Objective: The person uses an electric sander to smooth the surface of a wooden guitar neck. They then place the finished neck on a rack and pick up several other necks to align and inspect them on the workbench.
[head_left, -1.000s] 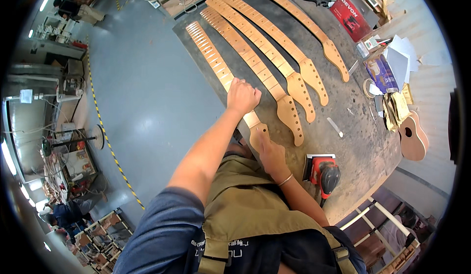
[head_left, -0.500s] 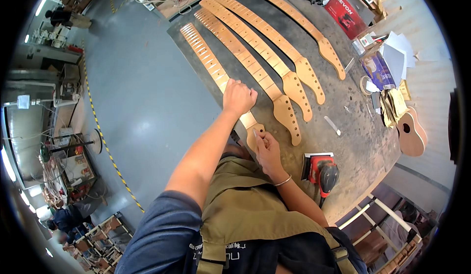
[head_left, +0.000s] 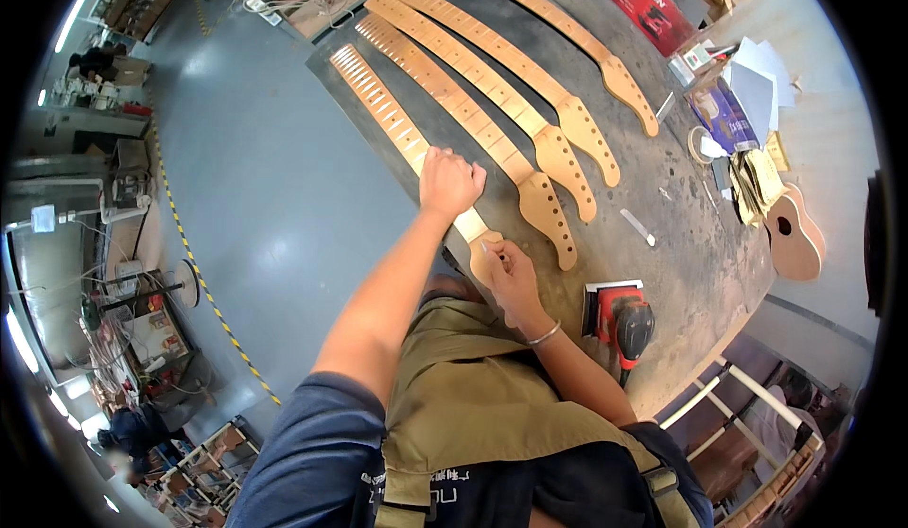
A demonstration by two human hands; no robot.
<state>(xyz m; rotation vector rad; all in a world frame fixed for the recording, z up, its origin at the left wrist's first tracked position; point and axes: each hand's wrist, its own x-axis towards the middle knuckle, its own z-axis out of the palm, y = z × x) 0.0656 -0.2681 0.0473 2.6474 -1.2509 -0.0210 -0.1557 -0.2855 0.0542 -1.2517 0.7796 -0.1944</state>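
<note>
A light wooden guitar neck (head_left: 383, 105) lies along the left edge of the workbench, its headstock (head_left: 480, 256) pointing toward me. Across its lower part, my left hand (head_left: 452, 185) is closed over the wood, fingers curled round it. My right hand (head_left: 515, 284) is at the headstock, with thumb and fingertips pinched together against its face near the peg holes. Whatever those fingertips may hold is too small to make out. Just right of the held neck lies another guitar neck (head_left: 454, 103), with a row of peg holes in its headstock.
More guitar necks (head_left: 487, 72) lie side by side across the workbench (head_left: 681, 235). A red and black sander (head_left: 619, 318) rests right of my right hand. Boxes, papers and a small guitar body (head_left: 794, 233) line the far right. Grey floor (head_left: 274, 159) spreads on the left.
The whole view has shifted slightly. My right hand has slid a little up the headstock, toward the neck. The left hand keeps its grip on the neck.
</note>
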